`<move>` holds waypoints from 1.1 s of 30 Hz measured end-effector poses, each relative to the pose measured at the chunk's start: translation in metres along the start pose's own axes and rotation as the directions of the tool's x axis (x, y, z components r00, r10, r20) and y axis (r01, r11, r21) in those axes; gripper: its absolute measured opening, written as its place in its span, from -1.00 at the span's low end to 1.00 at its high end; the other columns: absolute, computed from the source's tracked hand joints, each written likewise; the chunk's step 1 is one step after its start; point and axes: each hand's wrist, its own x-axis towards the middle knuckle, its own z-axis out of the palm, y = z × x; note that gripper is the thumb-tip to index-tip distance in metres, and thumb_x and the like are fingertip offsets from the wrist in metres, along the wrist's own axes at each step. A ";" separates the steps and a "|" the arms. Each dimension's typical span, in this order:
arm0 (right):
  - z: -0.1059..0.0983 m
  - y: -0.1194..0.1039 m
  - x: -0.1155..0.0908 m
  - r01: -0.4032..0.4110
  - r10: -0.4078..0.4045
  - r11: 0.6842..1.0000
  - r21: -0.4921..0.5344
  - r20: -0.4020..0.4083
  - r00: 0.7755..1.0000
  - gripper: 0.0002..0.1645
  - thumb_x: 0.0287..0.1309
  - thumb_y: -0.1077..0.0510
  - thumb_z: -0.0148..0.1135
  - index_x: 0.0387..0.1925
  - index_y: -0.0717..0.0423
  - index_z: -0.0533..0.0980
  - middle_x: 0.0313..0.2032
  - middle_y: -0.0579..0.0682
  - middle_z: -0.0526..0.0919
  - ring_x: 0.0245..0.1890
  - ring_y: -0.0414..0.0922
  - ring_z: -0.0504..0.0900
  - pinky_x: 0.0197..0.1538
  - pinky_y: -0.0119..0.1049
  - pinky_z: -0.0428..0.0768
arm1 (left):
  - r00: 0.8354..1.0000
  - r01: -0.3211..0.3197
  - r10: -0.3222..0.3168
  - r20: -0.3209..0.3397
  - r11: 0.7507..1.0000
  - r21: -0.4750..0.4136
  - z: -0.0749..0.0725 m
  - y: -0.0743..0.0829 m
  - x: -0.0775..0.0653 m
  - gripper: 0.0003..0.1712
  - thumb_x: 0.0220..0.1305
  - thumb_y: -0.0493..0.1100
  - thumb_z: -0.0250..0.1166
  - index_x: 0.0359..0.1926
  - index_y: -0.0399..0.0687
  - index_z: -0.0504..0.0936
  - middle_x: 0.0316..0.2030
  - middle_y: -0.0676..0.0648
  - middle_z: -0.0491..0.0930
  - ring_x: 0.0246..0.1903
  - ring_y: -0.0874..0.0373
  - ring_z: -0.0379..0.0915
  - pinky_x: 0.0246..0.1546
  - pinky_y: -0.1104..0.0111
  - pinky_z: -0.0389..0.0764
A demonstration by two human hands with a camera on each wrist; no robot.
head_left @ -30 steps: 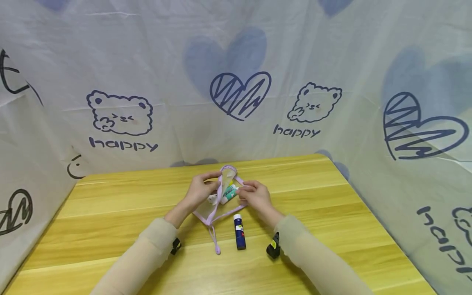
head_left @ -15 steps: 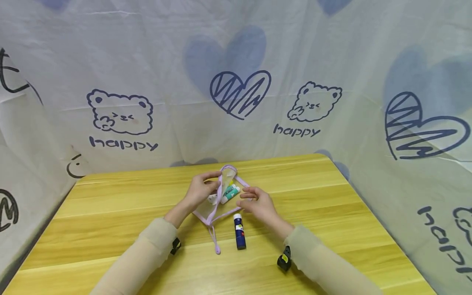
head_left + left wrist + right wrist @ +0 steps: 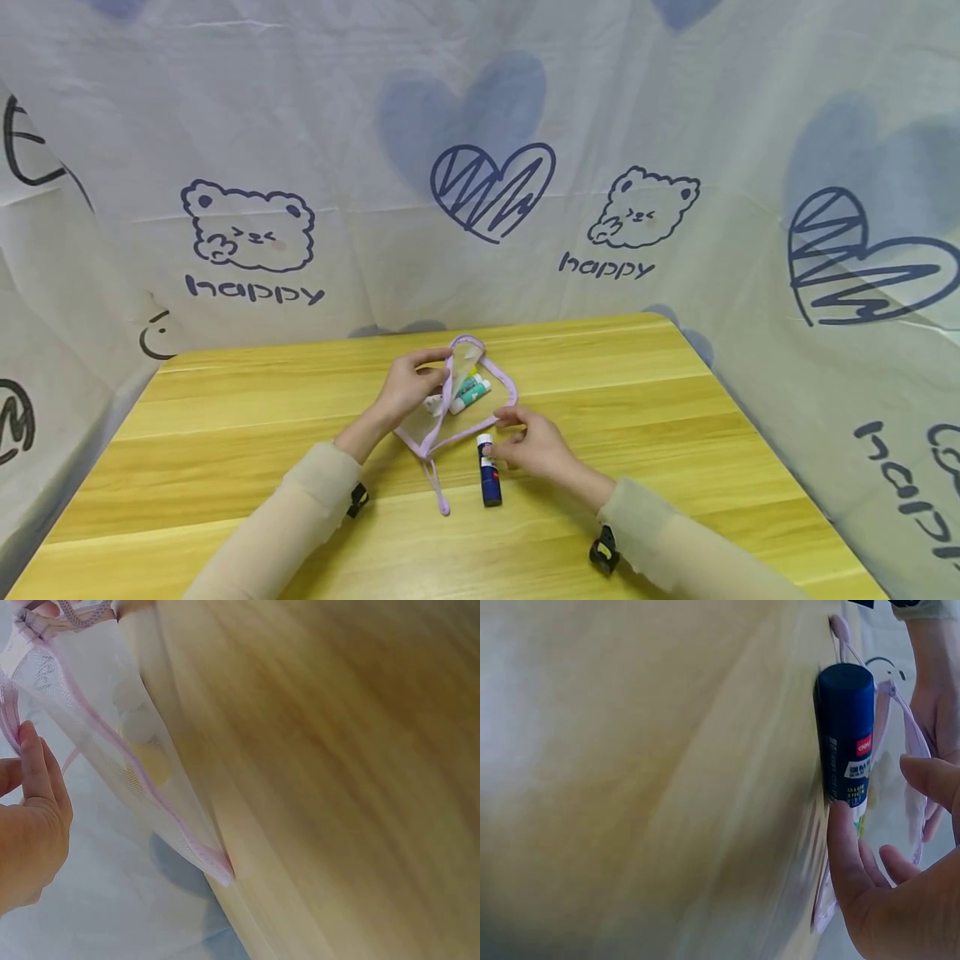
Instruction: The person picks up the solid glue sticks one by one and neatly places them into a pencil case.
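Note:
A mesh zip pouch with lilac trim [image 3: 513, 390] lies unzipped on the table, its wrist loop [image 3: 442, 503] trailing toward me. My left hand [image 3: 405, 392] pinches the pouch's left opening edge and lifts it; the left wrist view shows the fingers [image 3: 36, 776] against the lilac zip. Inside sit small teal-and-white tubes [image 3: 471, 397] and something yellow. A dark blue glue stick [image 3: 490, 487] with a white end lies in front of the pouch. Over its far end, my right hand [image 3: 536, 446] has thumb and fingers apart; in the right wrist view a fingertip meets or nearly meets the glue stick's side.
The wood-grain table [image 3: 262, 467] spreads around the pouch on every side. Behind it and at both sides hangs a pale cloth [image 3: 360, 208] printed with hearts and bears. A black band [image 3: 604, 550] sits at the right wrist, another [image 3: 358, 500] at the left.
My right hand has let go of the pouch's right edge and moved toward me, down to the glue stick. My left hand stays at the left edge. The glue stick lies where it was.

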 end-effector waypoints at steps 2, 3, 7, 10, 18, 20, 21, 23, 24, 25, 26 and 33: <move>0.000 0.000 -0.003 0.003 -0.003 0.999 -0.040 0.009 1.000 -0.27 0.04 0.20 0.60 0.24 0.30 0.53 0.09 0.20 0.68 -0.26 -0.12 0.64 -0.33 -0.30 0.68 | 1.000 0.004 -0.004 -0.001 1.000 0.007 0.000 0.000 0.000 -0.52 0.46 -0.39 0.23 0.36 -0.34 0.53 0.16 -0.44 0.60 -0.08 0.03 0.73 -0.06 0.29 0.77; 0.001 0.000 -0.004 0.005 -0.004 0.998 -0.056 0.016 1.000 -0.27 0.04 0.19 0.60 0.24 0.30 0.53 0.09 0.20 0.68 -0.28 -0.13 0.62 -0.33 -0.31 0.66 | 1.000 0.007 -0.007 -0.003 1.000 0.011 0.000 0.000 0.001 -0.52 0.45 -0.39 0.23 0.36 -0.32 0.54 0.16 -0.42 0.61 -0.09 0.03 0.73 -0.06 0.29 0.77; 0.003 -0.002 -0.011 -0.013 0.016 0.997 -0.081 0.039 0.999 -0.26 0.01 0.18 0.63 0.21 0.32 0.53 0.09 0.19 0.66 -0.29 -0.13 0.60 -0.35 -0.31 0.67 | 1.000 0.015 -0.015 -0.007 1.000 0.012 0.000 0.001 0.000 -0.52 0.44 -0.39 0.24 0.34 -0.29 0.56 0.17 -0.41 0.61 -0.11 0.05 0.73 -0.08 0.29 0.78; 0.004 -0.003 -0.014 -0.015 0.020 0.997 -0.081 0.061 0.998 -0.23 0.00 0.20 0.63 0.23 0.35 0.50 0.11 0.22 0.63 -0.32 -0.14 0.61 -0.38 -0.29 0.70 | 1.000 0.015 -0.015 -0.007 1.000 0.008 0.000 0.001 0.000 -0.53 0.44 -0.39 0.24 0.34 -0.30 0.57 0.16 -0.42 0.61 -0.12 0.07 0.73 -0.08 0.29 0.78; 0.008 0.001 -0.015 0.025 -0.015 0.994 -0.106 0.089 0.996 -0.14 -0.01 0.22 0.63 0.30 0.41 0.44 0.14 0.27 0.59 -0.33 -0.15 0.62 -0.40 -0.29 0.73 | 1.000 0.009 -0.009 -0.003 0.999 0.030 0.000 0.001 -0.001 -0.52 0.44 -0.38 0.24 0.35 -0.32 0.55 0.14 -0.41 0.63 -0.13 0.08 0.73 -0.09 0.31 0.77; 0.009 0.002 -0.014 0.030 -0.019 0.993 -0.113 0.096 0.995 -0.13 -0.01 0.23 0.63 0.31 0.43 0.43 0.15 0.29 0.58 -0.35 -0.16 0.62 -0.41 -0.29 0.73 | 1.000 0.009 -0.009 -0.002 0.999 0.032 -0.001 0.002 -0.001 -0.52 0.44 -0.38 0.24 0.34 -0.32 0.55 0.13 -0.41 0.63 -0.13 0.08 0.73 -0.08 0.29 0.78; 0.009 0.002 -0.013 0.033 -0.022 0.993 -0.117 0.098 0.995 -0.13 -0.01 0.23 0.63 0.31 0.43 0.43 0.15 0.30 0.58 -0.36 -0.16 0.62 -0.41 -0.29 0.73 | 1.000 0.010 -0.010 -0.001 0.999 0.032 -0.001 0.002 -0.001 -0.52 0.44 -0.38 0.24 0.34 -0.31 0.56 0.13 -0.41 0.63 -0.12 0.07 0.73 -0.08 0.29 0.78; 0.010 0.002 -0.012 0.039 -0.026 0.991 -0.129 0.104 0.994 -0.13 -0.01 0.22 0.63 0.30 0.44 0.43 0.16 0.32 0.57 -0.38 -0.17 0.62 -0.42 -0.29 0.72 | 1.000 0.010 -0.010 0.001 0.999 0.032 -0.001 0.002 -0.001 -0.53 0.44 -0.37 0.24 0.34 -0.29 0.57 0.14 -0.41 0.62 -0.11 0.07 0.72 -0.07 0.27 0.77; 0.010 0.002 -0.012 0.043 -0.028 0.990 -0.135 0.107 0.994 -0.13 -0.01 0.22 0.63 0.29 0.44 0.44 0.16 0.33 0.56 -0.39 -0.17 0.62 -0.42 -0.29 0.72 | 1.000 0.010 -0.011 0.001 0.999 0.031 -0.001 0.003 -0.001 -0.53 0.45 -0.38 0.24 0.34 -0.29 0.57 0.14 -0.41 0.62 -0.11 0.06 0.72 -0.06 0.26 0.77; 0.010 0.002 -0.012 0.047 -0.032 0.989 -0.141 0.111 0.993 -0.14 -0.01 0.22 0.63 0.29 0.44 0.45 0.17 0.33 0.56 -0.40 -0.17 0.62 -0.43 -0.29 0.72 | 1.000 0.011 -0.011 0.000 0.999 0.031 -0.001 0.003 -0.001 -0.54 0.45 -0.38 0.24 0.33 -0.28 0.58 0.14 -0.40 0.62 -0.10 0.06 0.72 -0.06 0.26 0.77; 0.010 0.001 -0.011 0.053 -0.036 0.988 -0.147 0.114 0.993 -0.14 -0.01 0.22 0.63 0.28 0.44 0.45 0.16 0.34 0.55 -0.40 -0.17 0.62 -0.43 -0.30 0.72 | 1.000 0.012 -0.012 -0.001 0.999 0.030 0.000 0.004 -0.001 -0.54 0.45 -0.38 0.24 0.33 -0.27 0.58 0.14 -0.40 0.62 -0.10 0.06 0.72 -0.05 0.26 0.77; 0.009 -0.002 -0.009 0.054 -0.030 0.986 -0.159 0.147 0.989 -0.16 0.00 0.21 0.63 0.28 0.42 0.47 0.17 0.33 0.53 -0.40 -0.20 0.66 -0.41 -0.32 0.72 | 1.000 -0.002 0.002 0.002 0.999 0.047 -0.001 0.002 0.000 -0.54 0.45 -0.37 0.24 0.33 -0.28 0.58 0.13 -0.43 0.62 -0.12 0.07 0.72 -0.07 0.27 0.78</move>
